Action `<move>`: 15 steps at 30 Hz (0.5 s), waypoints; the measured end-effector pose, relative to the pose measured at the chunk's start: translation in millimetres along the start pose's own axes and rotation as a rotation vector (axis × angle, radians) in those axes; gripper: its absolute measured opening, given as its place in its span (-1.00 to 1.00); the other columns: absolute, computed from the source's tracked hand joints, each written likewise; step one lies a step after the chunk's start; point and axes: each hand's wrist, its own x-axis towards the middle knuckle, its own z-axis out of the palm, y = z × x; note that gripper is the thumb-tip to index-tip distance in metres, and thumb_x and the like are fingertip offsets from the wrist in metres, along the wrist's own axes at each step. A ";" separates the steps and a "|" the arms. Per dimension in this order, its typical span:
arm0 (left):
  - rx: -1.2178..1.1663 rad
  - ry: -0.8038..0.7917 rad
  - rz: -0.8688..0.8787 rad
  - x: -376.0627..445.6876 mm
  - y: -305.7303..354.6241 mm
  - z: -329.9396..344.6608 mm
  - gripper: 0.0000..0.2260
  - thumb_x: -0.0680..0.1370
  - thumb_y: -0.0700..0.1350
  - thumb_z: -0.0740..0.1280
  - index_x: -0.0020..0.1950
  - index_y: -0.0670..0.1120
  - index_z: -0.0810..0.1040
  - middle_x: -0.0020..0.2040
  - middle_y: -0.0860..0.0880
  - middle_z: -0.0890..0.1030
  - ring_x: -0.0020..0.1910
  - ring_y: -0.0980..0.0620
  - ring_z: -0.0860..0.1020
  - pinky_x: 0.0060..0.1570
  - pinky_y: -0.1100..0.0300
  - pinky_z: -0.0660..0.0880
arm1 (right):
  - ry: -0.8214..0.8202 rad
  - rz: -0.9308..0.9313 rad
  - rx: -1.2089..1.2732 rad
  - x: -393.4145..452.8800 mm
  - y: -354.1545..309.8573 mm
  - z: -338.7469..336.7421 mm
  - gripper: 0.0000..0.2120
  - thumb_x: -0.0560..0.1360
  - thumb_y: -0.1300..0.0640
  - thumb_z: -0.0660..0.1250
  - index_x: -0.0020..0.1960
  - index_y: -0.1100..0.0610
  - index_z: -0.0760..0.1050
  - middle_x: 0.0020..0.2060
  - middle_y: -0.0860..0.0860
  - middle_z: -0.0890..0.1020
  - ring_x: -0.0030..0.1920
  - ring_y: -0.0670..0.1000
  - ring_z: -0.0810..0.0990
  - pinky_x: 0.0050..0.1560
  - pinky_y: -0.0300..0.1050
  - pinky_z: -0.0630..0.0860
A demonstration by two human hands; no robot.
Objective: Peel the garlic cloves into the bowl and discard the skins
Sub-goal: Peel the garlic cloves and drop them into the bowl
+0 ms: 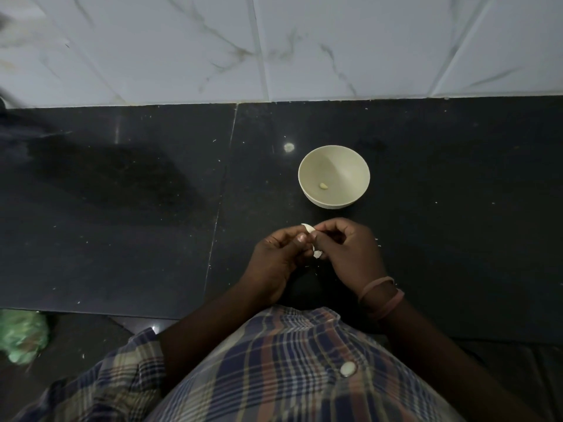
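Together, both hands, left (275,257) and right (347,251), pinch a garlic clove (308,229) between them, near the bowl (334,176).

Dim overall; small glare spot on the dark counter (128,190) near the bowl (334,176); broad soft shadow at left; blurred far-left edge; wide-angle bending at borders.

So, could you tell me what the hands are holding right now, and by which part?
Both the left hand and right hand pinch one garlic clove between their fingertips, at its papery skin, above the dark counter. How each fingertip sits cannot be told.
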 end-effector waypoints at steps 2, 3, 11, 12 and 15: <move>0.014 0.016 0.015 0.0 2.2 0.5 -0.86 0.58 -0.34 0.32 0.06 -0.19 0.64 -0.11 -0.13 0.71 -0.19 0.03 0.66 -0.14 0.24 0.61 | -0.018 0.030 0.038 -0.7 -3.0 1.2 -0.95 0.51 0.26 0.45 -0.04 0.18 0.68 -0.26 0.04 0.72 -0.29 -0.05 0.69 -0.24 -0.13 0.64; 0.011 0.032 0.021 -0.1 3.4 0.8 -0.86 0.57 -0.35 0.33 0.04 -0.20 0.65 -0.12 -0.15 0.71 -0.20 0.02 0.67 -0.16 0.23 0.61 | -0.027 0.034 0.037 -1.1 -3.8 1.9 -0.94 0.51 0.26 0.44 -0.04 0.17 0.69 -0.26 0.04 0.72 -0.29 -0.05 0.69 -0.25 -0.14 0.64; 0.047 0.043 0.029 -2.5 7.8 2.5 -0.92 0.54 -0.30 0.40 0.00 -0.22 0.68 -0.15 -0.16 0.71 -0.21 0.02 0.66 -0.18 0.23 0.59 | -0.083 0.059 0.005 -0.5 -10.4 -3.3 -0.91 0.52 0.23 0.39 -0.11 0.16 0.68 -0.36 0.06 0.70 -0.43 -0.02 0.62 -0.37 -0.16 0.58; 0.052 0.035 0.028 -2.8 8.4 2.9 -0.92 0.54 -0.30 0.40 0.01 -0.23 0.67 -0.15 -0.16 0.71 -0.22 0.02 0.66 -0.19 0.24 0.59 | -0.084 0.061 -0.002 -0.1 -11.6 -4.5 -0.91 0.52 0.23 0.40 -0.13 0.17 0.68 -0.39 0.06 0.69 -0.45 -0.01 0.61 -0.39 -0.16 0.56; 0.087 0.021 0.031 -3.5 10.7 4.5 -0.91 0.55 -0.29 0.39 0.00 -0.23 0.68 -0.16 -0.15 0.71 -0.23 0.03 0.66 -0.21 0.24 0.59 | -0.076 0.064 -0.026 0.5 -13.5 -6.9 -0.91 0.50 0.24 0.41 -0.17 0.18 0.67 -0.46 0.03 0.64 -0.51 -0.03 0.54 -0.44 -0.18 0.49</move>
